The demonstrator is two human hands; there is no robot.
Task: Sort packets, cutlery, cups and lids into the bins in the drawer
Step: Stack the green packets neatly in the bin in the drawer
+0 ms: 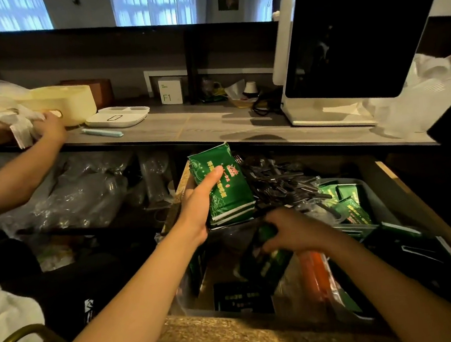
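Several green packets (227,187) stand stacked in the left hand (195,209) above the drawer (402,189); its grip holds them by the thumb, so they may slip. The right hand (288,231) pinches another dark packet (265,255) lower.

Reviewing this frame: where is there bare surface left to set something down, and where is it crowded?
Bare grey countertop lies between the white divided tray and the white-framed dark screen. The open drawer is crowded: black plastic cutlery, green packets in the clear bin, both hands. The left hand grips a green packet stack.
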